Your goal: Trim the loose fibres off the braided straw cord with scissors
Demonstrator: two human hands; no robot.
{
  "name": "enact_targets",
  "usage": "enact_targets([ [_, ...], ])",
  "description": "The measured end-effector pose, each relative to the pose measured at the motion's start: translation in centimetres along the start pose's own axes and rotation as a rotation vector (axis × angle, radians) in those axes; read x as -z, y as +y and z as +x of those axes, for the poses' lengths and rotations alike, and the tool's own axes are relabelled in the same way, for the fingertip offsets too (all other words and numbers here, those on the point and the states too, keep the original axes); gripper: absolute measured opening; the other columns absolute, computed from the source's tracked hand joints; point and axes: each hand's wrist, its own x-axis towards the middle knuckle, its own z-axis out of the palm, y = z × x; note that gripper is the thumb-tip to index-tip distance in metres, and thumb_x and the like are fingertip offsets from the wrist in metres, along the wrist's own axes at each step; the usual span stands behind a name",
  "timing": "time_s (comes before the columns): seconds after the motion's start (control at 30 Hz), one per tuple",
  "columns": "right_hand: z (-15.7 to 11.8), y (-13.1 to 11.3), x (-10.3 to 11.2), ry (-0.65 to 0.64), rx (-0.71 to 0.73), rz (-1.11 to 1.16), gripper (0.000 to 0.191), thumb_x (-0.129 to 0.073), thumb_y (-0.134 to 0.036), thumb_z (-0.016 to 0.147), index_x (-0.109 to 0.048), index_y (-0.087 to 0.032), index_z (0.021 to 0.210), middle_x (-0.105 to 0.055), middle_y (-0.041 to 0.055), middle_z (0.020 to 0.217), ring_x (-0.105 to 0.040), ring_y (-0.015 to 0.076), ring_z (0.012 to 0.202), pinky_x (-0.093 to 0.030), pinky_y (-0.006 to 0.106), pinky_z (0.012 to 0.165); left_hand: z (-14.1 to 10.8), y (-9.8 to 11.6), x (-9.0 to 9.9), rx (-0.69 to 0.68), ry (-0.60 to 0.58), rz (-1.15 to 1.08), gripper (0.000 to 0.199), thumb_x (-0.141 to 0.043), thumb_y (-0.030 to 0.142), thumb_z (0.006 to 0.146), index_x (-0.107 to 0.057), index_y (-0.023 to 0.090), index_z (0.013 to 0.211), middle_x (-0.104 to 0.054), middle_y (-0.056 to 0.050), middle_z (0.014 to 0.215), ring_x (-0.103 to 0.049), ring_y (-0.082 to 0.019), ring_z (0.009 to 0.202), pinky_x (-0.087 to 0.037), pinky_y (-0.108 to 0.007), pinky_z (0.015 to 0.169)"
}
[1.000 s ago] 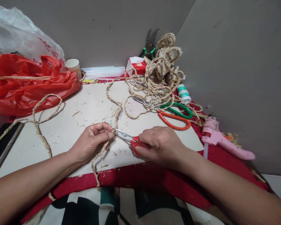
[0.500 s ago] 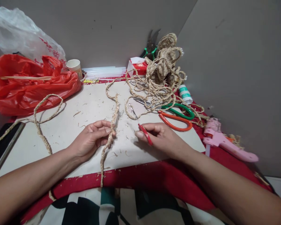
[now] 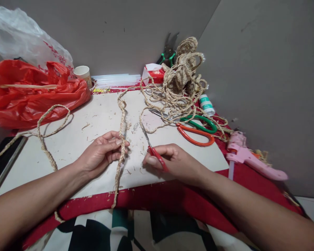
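Observation:
A braided straw rope (image 3: 119, 164) runs down the middle of the white board (image 3: 91, 174), its lower end hanging over the red cloth. My left hand (image 3: 102, 151) pinches this rope between thumb and fingers. Small red-handled scissors (image 3: 157, 157) are in my right hand (image 3: 172, 160), blades pointing up and away from me. The blade tips lie to the right of the rope, apart from it. Bits of cut fibre are scattered on the board around both hands.
Larger scissors with orange and green handles (image 3: 196, 135) lie beyond my right hand, under a heap of straw rope (image 3: 181, 80). A pink glue gun (image 3: 253, 162) rests at right. Red plastic bag (image 3: 42, 101), paper cup (image 3: 83, 74) and phone (image 3: 6, 164) occupy the left.
The rope's held stretch has shifted slightly left and its upper part straightened. My right hand with the scissors has moved a little left and toward me.

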Motion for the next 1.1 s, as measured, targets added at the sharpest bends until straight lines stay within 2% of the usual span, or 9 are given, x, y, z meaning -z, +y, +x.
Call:
enact_targets([
  [0.1,-0.1,-0.1,-0.5,-0.085,-0.029,0.059,0.049,-0.067,-0.06,0.069,-0.054,-0.013,0.068,-0.037,-0.0053,0.057,-0.031,0.0063,0.053,-0.024,0.021,0.049,-0.1,0.2,-0.2,-0.007,0.0,-0.01,0.012,-0.06,0.005,0.08,-0.054,0.014,0.086,-0.069,-0.007,0.084,-0.064,-0.011,0.065,-0.053,-0.019,0.055],
  [0.27,-0.6,-0.1,-0.6,-0.232,-0.03,0.031,0.039,-0.069,-0.047,0.072,-0.049,-0.014,0.061,-0.037,-0.0065,0.055,-0.031,0.0054,0.053,-0.025,0.019,0.048,-0.1,0.4,-0.4,-0.018,0.021,-0.02,0.012,-0.058,0.008,0.082,-0.053,0.017,0.087,-0.068,-0.004,0.084,-0.064,-0.013,0.06,-0.053,-0.021,0.048],
  [0.47,-1.2,-0.1,-0.7,-0.501,-0.086,0.006,0.033,-0.062,-0.034,0.079,-0.046,-0.015,0.057,-0.041,-0.0068,0.052,-0.035,0.0041,0.05,-0.029,0.016,0.046,0.0,0.3,-0.2,-0.029,0.046,-0.034,0.015,-0.062,0.006,0.079,-0.053,0.016,0.086,-0.069,-0.004,0.083,-0.066,-0.012,0.059,-0.05,-0.017,0.044],
  [0.6,-0.9,0.1,-1.1,-0.612,-0.185,-0.01,0.032,-0.059,-0.039,0.082,-0.053,-0.013,0.064,-0.047,-0.0055,0.054,-0.042,0.0034,0.047,-0.034,0.012,0.041,-0.1,0.3,-0.3,-0.016,0.04,-0.043,0.014,-0.059,0.005,0.081,-0.053,0.016,0.086,-0.069,-0.004,0.082,-0.066,-0.011,0.059,-0.05,-0.016,0.044],
  [0.77,-0.4,0.3,-1.7,-0.653,-0.29,0.106,0.045,-0.057,-0.055,0.081,-0.057,-0.012,0.067,-0.057,-0.0003,0.065,-0.048,0.004,0.045,-0.037,0.011,0.032,-0.2,0.2,-0.4,-0.025,0.026,-0.037,0.012,-0.057,0.006,0.083,-0.053,0.016,0.088,-0.069,-0.004,0.082,-0.067,-0.012,0.06,-0.051,-0.016,0.045],
  [0.93,0.0,0.5,-2.0,-0.677,-0.327,0.24,0.051,-0.057,-0.061,0.078,-0.057,-0.012,0.064,-0.058,-0.0007,0.061,-0.048,0.0038,0.039,-0.039,0.012,0.031,-0.2,0.0,-0.3,-0.045,0.026,-0.011,0.014,-0.062,0.009,0.081,-0.053,0.017,0.09,-0.069,-0.004,0.084,-0.067,-0.012,0.061,-0.052,-0.017,0.048],
  [1.1,0.2,0.9,-2.1,-0.672,-0.341,0.261,0.052,-0.056,-0.061,0.079,-0.057,-0.012,0.06,-0.057,-0.0024,0.052,-0.045,0.0033,0.033,-0.038,0.012,0.03,-0.2,-0.1,-0.4,-0.053,0.023,-0.004,0.016,-0.062,0.01,0.08,-0.053,0.018,0.09,-0.069,-0.004,0.083,-0.067,-0.012,0.061,-0.053,-0.018,0.049],
])
